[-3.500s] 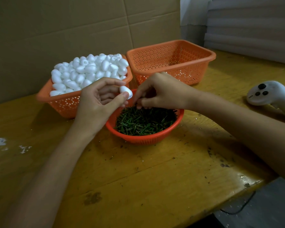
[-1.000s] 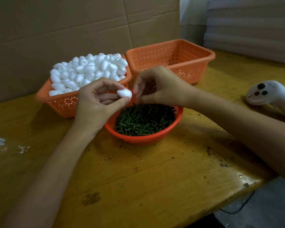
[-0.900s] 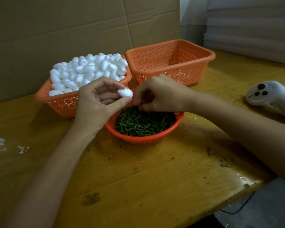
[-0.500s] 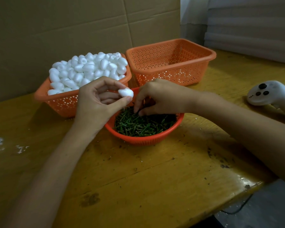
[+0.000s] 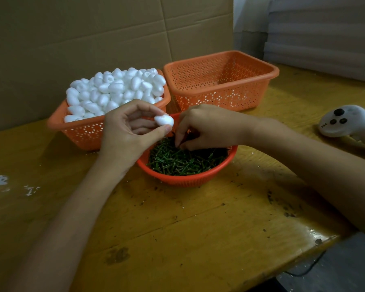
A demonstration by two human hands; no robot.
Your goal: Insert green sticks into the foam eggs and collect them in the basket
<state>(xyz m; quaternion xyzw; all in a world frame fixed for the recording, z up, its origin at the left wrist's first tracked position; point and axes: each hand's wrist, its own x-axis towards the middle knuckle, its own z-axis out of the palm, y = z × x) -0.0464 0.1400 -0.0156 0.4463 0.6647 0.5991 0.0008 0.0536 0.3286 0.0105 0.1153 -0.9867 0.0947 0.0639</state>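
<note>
My left hand [image 5: 126,131] pinches a white foam egg [image 5: 164,120] between thumb and fingertips, just above the left rim of the round orange bowl [image 5: 188,179]. That bowl holds several green sticks [image 5: 183,160]. My right hand [image 5: 207,127] reaches down into the bowl with its fingers curled and their tips among the sticks; whether a stick is pinched is hidden. An orange basket [image 5: 76,131] heaped with foam eggs [image 5: 116,89] stands behind the left hand. A second orange basket [image 5: 221,81] stands at the back right, and I see nothing in it.
A white handheld controller [image 5: 346,121] lies on the wooden table [image 5: 177,239] at the right. Cardboard sheets form a wall behind the baskets. White foam crumbs lie at the far left. The table's front right corner drops off to a grey floor with a cable.
My right hand has dropped from beside the egg down into the bowl of sticks. The left hand keeps the egg in about the same place.
</note>
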